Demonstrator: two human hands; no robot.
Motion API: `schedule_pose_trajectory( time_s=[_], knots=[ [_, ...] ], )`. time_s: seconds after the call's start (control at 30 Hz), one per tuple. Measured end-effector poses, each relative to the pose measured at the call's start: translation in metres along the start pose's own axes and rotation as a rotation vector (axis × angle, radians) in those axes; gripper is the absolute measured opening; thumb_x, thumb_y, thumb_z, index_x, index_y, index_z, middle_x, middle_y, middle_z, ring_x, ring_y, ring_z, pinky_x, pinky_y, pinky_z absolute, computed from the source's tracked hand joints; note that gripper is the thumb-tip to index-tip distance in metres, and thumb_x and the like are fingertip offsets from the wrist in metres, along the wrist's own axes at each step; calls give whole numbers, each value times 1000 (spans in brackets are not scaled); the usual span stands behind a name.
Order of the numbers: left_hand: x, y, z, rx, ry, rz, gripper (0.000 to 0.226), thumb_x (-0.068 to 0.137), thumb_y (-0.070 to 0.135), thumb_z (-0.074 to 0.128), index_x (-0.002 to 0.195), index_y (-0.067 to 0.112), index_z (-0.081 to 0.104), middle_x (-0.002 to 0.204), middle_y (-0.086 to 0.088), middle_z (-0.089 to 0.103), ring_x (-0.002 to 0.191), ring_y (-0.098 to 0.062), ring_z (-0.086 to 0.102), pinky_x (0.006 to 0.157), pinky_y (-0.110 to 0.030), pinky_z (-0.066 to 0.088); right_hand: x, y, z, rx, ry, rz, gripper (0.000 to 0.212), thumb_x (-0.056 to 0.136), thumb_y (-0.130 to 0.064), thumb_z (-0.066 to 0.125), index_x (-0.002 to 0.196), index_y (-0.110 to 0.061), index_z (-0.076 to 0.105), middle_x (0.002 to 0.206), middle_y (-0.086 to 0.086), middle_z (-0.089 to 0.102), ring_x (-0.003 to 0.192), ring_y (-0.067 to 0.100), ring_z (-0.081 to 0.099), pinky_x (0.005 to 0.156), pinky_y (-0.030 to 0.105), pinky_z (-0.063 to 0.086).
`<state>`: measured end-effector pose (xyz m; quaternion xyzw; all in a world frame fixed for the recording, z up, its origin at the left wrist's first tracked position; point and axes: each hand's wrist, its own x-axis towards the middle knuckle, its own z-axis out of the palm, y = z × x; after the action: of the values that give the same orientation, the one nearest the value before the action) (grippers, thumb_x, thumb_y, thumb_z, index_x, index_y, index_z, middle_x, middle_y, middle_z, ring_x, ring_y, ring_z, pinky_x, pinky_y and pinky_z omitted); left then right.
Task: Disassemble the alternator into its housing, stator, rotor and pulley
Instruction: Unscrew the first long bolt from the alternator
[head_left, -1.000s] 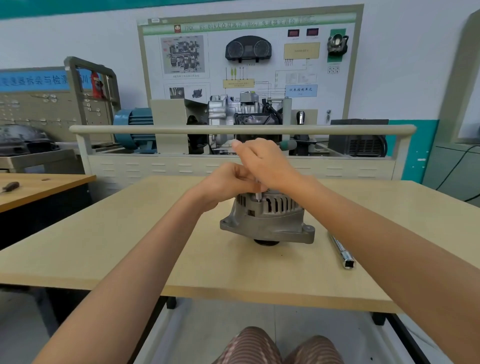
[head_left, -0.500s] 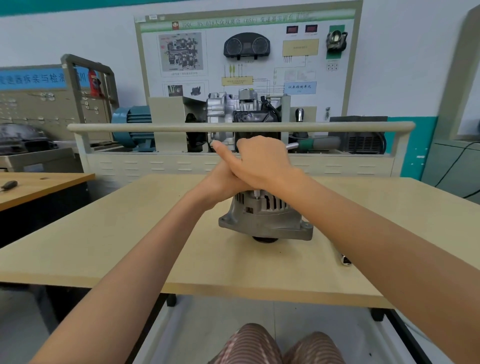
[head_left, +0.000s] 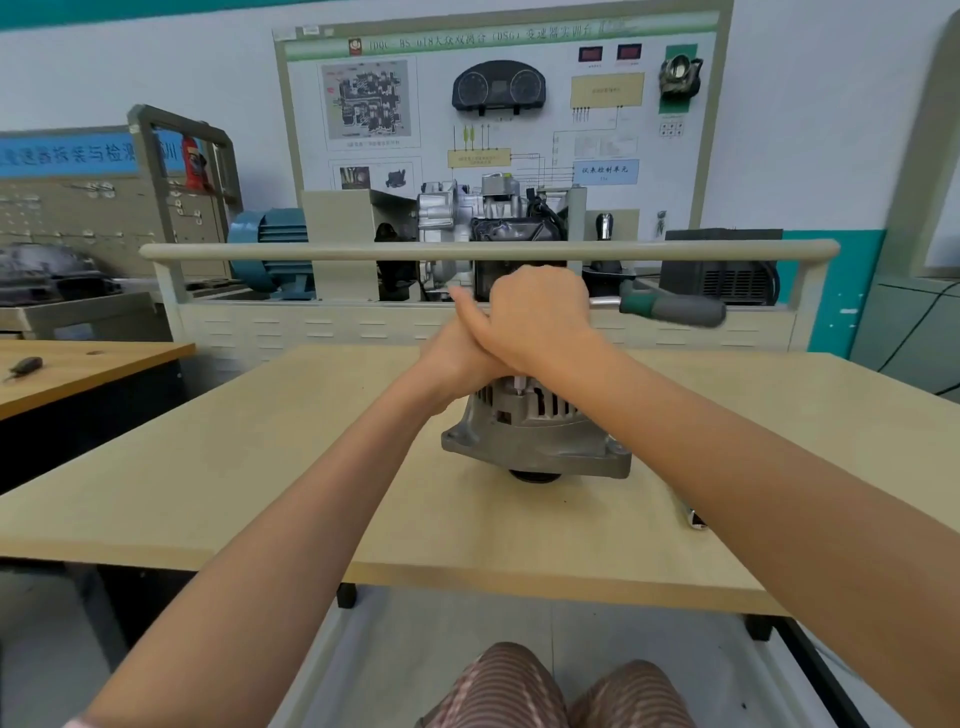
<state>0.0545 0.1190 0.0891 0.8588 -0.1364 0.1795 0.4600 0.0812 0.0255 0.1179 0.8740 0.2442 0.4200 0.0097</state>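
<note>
Now the alternator (head_left: 535, 431) stands on the table (head_left: 260, 467), pulley side down. Above it my right hand (head_left: 540, 317) curls around the head of a ratchet wrench (head_left: 670, 307), whose handle points right of the alternator. My left hand (head_left: 457, 358) grips the alternator's top, under the right one.

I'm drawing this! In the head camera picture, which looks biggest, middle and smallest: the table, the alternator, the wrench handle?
1. table, by far the largest.
2. alternator.
3. wrench handle, smallest, though the right hand hides part of the wrench.
</note>
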Motion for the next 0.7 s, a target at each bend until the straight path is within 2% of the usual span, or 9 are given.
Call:
schedule_pose_trajectory(
  time_s=[0.07, 0.17, 0.27, 0.33, 0.4, 0.47, 0.53, 0.6, 0.7],
  knots=[
    [-3, 1, 2, 29, 21, -35, 29, 61, 32, 71, 87, 21, 65, 89, -7, 70, 101, -27, 63, 97, -53, 46, 1, 0, -2, -60, -20, 21, 67, 97, -56, 20, 49, -12, 38, 50, 1, 36, 44, 17, 36, 43, 23, 23],
    [-2, -7, -1, 15, -31, -86, 32, 61, 37, 73, 89, 24, 67, 92, -2, 72, 106, -24, 61, 99, -42, 46, -2, 6, 1, 5, 17, -45, 57, 100, -46, 23, 59, -10, 41, 56, 0, 39, 54, 20, 44, 45, 26, 25],
    [0, -14, -7, -61, -82, -102, 12, 80, 12, 74, 82, 22, 68, 74, 13, 73, 85, -4, 67, 70, -11, 50, -5, 8, 0, 104, 32, -129, 32, 100, -31, 30, 87, -10, 51, 73, 2, 44, 68, 24, 49, 56, 32, 32],
    [1, -17, -10, -84, -84, -109, 16, 83, 4, 70, 76, 19, 69, 67, 13, 71, 70, 4, 66, 62, -4, 46, -4, 10, -3, 200, 7, -172, 21, 96, -22, 36, 99, -8, 51, 81, 2, 44, 76, 25, 53, 61, 34, 34],
    [0, -17, -10, -98, -89, -89, 16, 84, 6, 70, 76, 19, 72, 71, 9, 73, 72, 3, 67, 65, -4, 47, -3, 14, -5, 351, -39, -191, 17, 93, -17, 39, 101, -7, 50, 88, 3, 46, 80, 23, 52, 66, 35, 39],
    [0, -16, -9, -117, -82, -73, 5, 83, 11, 73, 86, 14, 75, 87, 1, 76, 86, -4, 69, 77, -9, 49, -3, 20, -7, 433, -21, -178, 17, 94, -21, 42, 98, -8, 52, 91, 3, 49, 79, 19, 50, 69, 33, 41],
    [0, -16, -8, -110, -68, -67, 21, 83, 14, 73, 98, 0, 73, 100, -17, 73, 97, -19, 68, 91, -19, 48, -4, 25, -6, 317, 10, -151, 26, 96, -32, 41, 87, -11, 54, 82, 0, 50, 74, 18, 49, 66, 32, 39],
    [0, -17, -6, -103, -70, -71, 34, 83, 14, 73, 102, -13, 65, 93, -28, 65, 90, -28, 63, 95, -21, 47, -6, 26, -5, 219, -13, -104, 35, 99, -39, 36, 78, -15, 49, 69, -1, 48, 69, 19, 48, 59, 32, 32],
    [2, -13, -2, -75, -46, -81, 38, 81, 13, 75, 99, -17, 62, 85, -15, 56, 84, -21, 53, 93, -27, 49, -4, 18, -4, 33, -34, 12, 35, 100, -36, 34, 72, -17, 42, 59, 1, 40, 59, 21, 43, 51, 28, 29]
  ],
)
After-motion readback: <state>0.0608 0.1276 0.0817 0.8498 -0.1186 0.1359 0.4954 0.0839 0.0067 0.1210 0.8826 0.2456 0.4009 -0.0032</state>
